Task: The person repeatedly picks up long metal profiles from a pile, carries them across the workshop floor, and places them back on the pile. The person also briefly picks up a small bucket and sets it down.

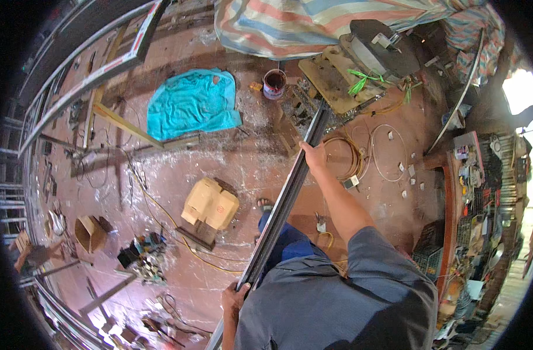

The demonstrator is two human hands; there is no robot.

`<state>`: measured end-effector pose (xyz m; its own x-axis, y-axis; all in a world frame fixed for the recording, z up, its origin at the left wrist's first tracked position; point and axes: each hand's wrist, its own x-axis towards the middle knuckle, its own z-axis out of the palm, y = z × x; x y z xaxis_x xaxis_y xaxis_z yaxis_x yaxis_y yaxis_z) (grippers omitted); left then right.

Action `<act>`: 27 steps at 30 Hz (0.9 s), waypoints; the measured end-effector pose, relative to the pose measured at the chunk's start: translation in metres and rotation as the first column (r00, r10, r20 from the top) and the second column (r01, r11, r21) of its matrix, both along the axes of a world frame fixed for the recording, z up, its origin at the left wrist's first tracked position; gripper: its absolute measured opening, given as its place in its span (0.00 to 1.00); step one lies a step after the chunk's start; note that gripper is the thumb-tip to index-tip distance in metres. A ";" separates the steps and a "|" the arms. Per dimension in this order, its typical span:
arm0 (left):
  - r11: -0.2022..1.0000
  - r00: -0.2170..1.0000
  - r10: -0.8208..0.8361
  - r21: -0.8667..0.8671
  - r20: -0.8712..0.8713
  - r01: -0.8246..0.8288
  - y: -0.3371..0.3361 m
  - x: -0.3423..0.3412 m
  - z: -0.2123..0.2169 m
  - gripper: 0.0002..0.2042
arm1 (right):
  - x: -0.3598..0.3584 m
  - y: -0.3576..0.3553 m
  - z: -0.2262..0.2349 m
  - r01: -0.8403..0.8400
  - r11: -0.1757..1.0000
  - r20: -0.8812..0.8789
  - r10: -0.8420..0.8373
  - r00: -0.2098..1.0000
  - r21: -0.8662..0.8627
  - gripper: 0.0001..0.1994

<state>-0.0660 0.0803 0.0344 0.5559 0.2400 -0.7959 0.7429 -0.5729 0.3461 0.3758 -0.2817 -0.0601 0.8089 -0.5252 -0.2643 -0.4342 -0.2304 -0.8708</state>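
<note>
A long, dark grooved metal profile (278, 213) runs slantwise across the front of my body. My right hand (314, 156) is closed around its upper stretch, arm reaching forward. Lower down, beside my waist, my left hand (234, 297) grips the same profile, its fingers partly hidden behind it. The far tip of the profile reaches the edge of a worn tan plate (336, 76) on a machine with a dark housing (389, 52); whether they touch, I cannot tell. Bright green strips (363, 81) lie on that plate.
An open paint bucket (274, 84) and a turquoise cloth (193, 105) are on the floor ahead. Flattened cardboard (210, 203) lies left of my feet. A coiled hose (345, 158) rests at right, near a cluttered shelf (476, 204). Metal frames (97, 76) stand at far left.
</note>
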 end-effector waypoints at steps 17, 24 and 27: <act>0.988 0.989 0.129 -0.072 -0.078 -0.135 -0.038 -0.021 -0.031 0.36 | 0.016 -0.025 0.015 -0.164 0.977 -0.165 0.141 0.976 -0.136 0.25; 0.996 0.990 0.072 -0.037 -0.120 -0.077 -0.046 0.009 -0.027 0.33 | 0.040 -0.041 -0.020 -0.163 0.987 0.030 0.164 0.986 -0.007 0.19; 0.993 0.990 0.097 -0.052 -0.104 -0.103 -0.050 0.034 -0.023 0.34 | 0.050 -0.038 0.004 -0.122 0.988 -0.094 0.131 0.987 0.096 0.22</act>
<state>-0.0317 0.0305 0.0118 0.4472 0.2427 -0.8609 0.8284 -0.4754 0.2963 0.4260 -0.3199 -0.0563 0.8343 -0.3912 -0.3885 -0.4925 -0.2118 -0.8442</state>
